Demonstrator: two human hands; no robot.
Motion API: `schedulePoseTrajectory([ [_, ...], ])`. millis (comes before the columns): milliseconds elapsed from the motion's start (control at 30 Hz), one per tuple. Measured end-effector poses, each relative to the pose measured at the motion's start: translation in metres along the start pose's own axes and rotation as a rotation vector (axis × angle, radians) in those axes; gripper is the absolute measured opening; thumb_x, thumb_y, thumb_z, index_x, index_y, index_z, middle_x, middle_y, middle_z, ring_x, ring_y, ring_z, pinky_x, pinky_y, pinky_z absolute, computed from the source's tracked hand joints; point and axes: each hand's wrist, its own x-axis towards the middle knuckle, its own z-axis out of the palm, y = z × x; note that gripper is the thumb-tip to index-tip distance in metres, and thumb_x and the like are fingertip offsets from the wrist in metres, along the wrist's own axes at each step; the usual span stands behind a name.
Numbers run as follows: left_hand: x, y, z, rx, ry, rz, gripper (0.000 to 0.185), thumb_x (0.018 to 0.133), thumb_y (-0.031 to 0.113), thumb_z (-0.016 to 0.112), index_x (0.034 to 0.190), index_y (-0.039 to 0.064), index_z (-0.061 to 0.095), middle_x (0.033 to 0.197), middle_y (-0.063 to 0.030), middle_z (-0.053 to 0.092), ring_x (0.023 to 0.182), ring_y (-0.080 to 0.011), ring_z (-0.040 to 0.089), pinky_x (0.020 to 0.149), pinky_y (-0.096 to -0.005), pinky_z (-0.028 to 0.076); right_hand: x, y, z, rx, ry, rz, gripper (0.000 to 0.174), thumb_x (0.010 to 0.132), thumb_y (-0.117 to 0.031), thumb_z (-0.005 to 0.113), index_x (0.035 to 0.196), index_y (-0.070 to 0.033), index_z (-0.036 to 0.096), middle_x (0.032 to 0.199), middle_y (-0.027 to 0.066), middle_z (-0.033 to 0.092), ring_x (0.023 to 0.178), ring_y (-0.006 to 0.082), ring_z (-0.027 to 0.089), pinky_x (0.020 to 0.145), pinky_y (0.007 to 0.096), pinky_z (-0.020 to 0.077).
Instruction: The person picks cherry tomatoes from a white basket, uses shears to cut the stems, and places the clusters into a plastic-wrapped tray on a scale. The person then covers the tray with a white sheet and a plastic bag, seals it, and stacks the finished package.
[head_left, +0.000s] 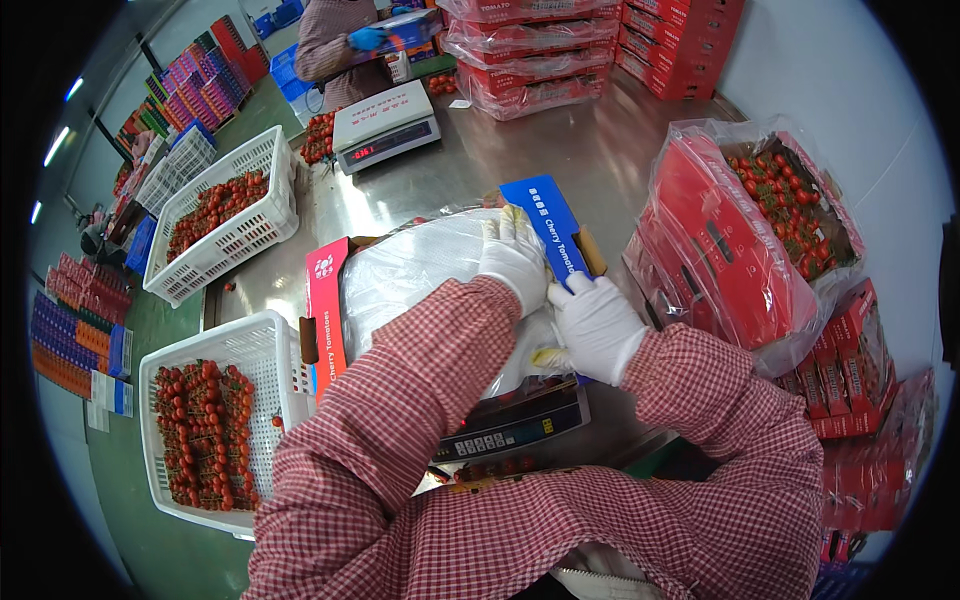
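A cardboard box with a red end panel (327, 322) and a blue end panel (551, 225), both printed for cherry tomatoes, lies before me. A white sheet (420, 262), with clear film about it, covers most of its contents. My left hand (517, 259), in a white glove with yellowed fingertips, presses flat on the sheet beside the blue panel. At that panel's near part is my right hand (598, 326), also gloved. Its fingers touch the blue edge while its stained thumb points inward over the sheet. Beneath the box's near side shows a weighing scale with a keypad (487, 444).
White plastic crates (281, 330) (289, 206) of vine tomatoes stand left. A second scale (386, 124) is at the back, near a person's blue-gloved hand (367, 39). Film-wrapped red boxes (532, 67) are stacked behind. A tilted red box (727, 232) of tomatoes stands right.
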Motion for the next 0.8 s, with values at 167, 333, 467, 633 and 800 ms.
schedulePoseTrajectory([
  [167, -0.019, 0.002, -0.047, -0.051, -0.098, -0.15, 0.065, 0.085, 0.036, 0.057, 0.133, -0.005, 0.046, 0.139, -0.0254, 0.044, 0.13, -0.0369, 0.043, 0.106, -0.0464, 0.038, -0.022, -0.005, 0.004, 0.462, 0.291, -0.004, 0.033, 0.074, -0.033, 0.071, 0.091, -0.005, 0.065, 0.103, 0.0128, 0.06, 0.096, 0.0303, 0.059, 0.084, 0.0413, 0.0484],
  [333, -0.01, 0.024, -0.044, -0.108, 0.009, -0.241, 0.069, 0.08, 0.038, 0.064, 0.135, 0.0, 0.045, 0.14, -0.0224, 0.047, 0.131, -0.034, 0.046, 0.108, -0.0421, 0.038, -0.029, -0.024, 0.025, 0.144, 0.207, 0.112, 0.06, 0.072, -0.064, 0.066, 0.079, -0.005, 0.071, 0.083, 0.0084, 0.063, 0.088, 0.0262, 0.056, 0.068, 0.0386, 0.0433],
  [467, -0.015, 0.014, -0.035, -0.132, -0.008, 0.004, 0.069, 0.088, 0.036, 0.054, 0.144, 0.0, 0.037, 0.152, -0.0266, 0.028, 0.144, -0.0407, 0.021, 0.118, -0.0443, 0.018, -0.02, -0.018, 0.02, 0.19, -0.01, 0.093, 0.069, 0.078, -0.072, 0.057, 0.075, -0.004, 0.073, 0.072, 0.0094, 0.065, 0.071, 0.0261, 0.06, 0.055, 0.0382, 0.0418],
  [633, -0.029, -0.014, 0.008, -0.713, 0.027, 0.427, 0.055, 0.091, 0.02, 0.052, 0.142, 0.003, 0.041, 0.144, -0.0191, 0.044, 0.137, -0.0385, 0.035, 0.118, -0.0438, 0.018, -0.054, -0.014, 0.034, 0.602, 0.65, -0.03, 0.03, 0.077, -0.034, 0.07, 0.083, -0.004, 0.067, 0.089, 0.0086, 0.065, 0.084, 0.0279, 0.061, 0.07, 0.0425, 0.0499],
  [800, -0.011, -0.005, 0.022, -0.319, 0.052, 0.535, 0.051, 0.088, 0.02, 0.055, 0.135, 0.004, 0.048, 0.139, -0.0239, 0.047, 0.137, -0.0409, 0.032, 0.118, -0.0491, 0.013, -0.101, -0.029, 0.074, 0.976, 1.103, 0.208, 0.011, 0.078, -0.01, 0.07, 0.088, -0.006, 0.065, 0.093, 0.0078, 0.064, 0.085, 0.0298, 0.06, 0.075, 0.0409, 0.0496],
])
